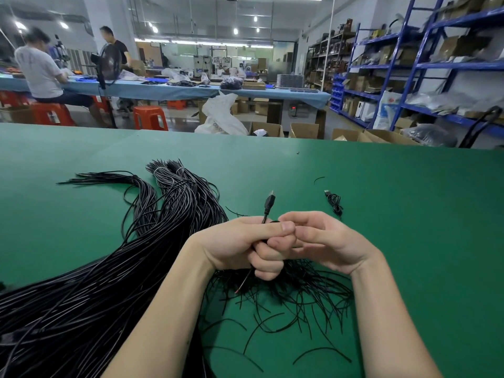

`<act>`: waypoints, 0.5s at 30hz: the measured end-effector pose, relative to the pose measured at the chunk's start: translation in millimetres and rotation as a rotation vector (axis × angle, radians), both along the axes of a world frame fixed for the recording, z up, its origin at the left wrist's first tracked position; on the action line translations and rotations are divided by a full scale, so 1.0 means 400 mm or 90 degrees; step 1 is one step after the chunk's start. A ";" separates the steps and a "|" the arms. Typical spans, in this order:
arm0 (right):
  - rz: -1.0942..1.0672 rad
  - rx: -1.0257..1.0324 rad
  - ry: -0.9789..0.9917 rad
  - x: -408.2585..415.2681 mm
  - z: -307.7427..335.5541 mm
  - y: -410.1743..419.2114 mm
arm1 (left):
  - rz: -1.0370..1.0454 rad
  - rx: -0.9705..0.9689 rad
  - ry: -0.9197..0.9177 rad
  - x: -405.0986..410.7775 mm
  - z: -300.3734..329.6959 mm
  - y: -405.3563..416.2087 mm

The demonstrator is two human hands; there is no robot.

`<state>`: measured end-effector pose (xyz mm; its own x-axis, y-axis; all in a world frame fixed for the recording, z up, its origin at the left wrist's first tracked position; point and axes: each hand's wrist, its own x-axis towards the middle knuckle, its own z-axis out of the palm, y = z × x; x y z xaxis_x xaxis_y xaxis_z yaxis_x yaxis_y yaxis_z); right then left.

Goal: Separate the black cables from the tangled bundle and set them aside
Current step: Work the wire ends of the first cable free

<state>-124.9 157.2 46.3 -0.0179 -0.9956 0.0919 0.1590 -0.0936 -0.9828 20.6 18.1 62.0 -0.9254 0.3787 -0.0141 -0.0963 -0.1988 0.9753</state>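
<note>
A thick bundle of black cables sprawls over the left of the green table, its far ends tied with white bands. My left hand is closed on one black USB cable, whose plug sticks up above my fingers. My right hand touches the left one, fingers curled at the same cable; the grip there is hidden. Loose cable ends fan out beneath both hands. One coiled black USB cable lies apart to the right.
A short cable scrap lies past the coiled cable. Beyond the table's far edge are cardboard boxes, orange stools, blue shelving, and two people at another bench.
</note>
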 end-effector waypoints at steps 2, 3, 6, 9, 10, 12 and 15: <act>0.003 0.008 -0.029 0.001 -0.011 -0.005 | -0.006 -0.024 0.010 -0.001 -0.001 0.005; -0.001 0.009 -0.035 0.001 -0.018 -0.007 | -0.002 -0.038 0.016 -0.002 -0.001 0.006; -0.026 0.000 -0.052 0.000 -0.029 -0.014 | 0.041 -0.085 0.036 -0.005 -0.004 0.005; -0.102 0.004 -0.093 0.000 -0.025 -0.023 | 0.141 -0.108 0.057 -0.013 -0.006 0.003; -0.133 0.006 -0.090 0.001 -0.022 -0.027 | 0.185 -0.114 0.066 -0.017 -0.006 0.003; -0.195 0.000 -0.080 0.003 -0.016 -0.038 | 0.270 -0.123 0.082 -0.027 -0.005 0.003; -0.288 -0.018 -0.062 0.009 -0.007 -0.057 | 0.374 -0.169 0.113 -0.042 -0.004 0.003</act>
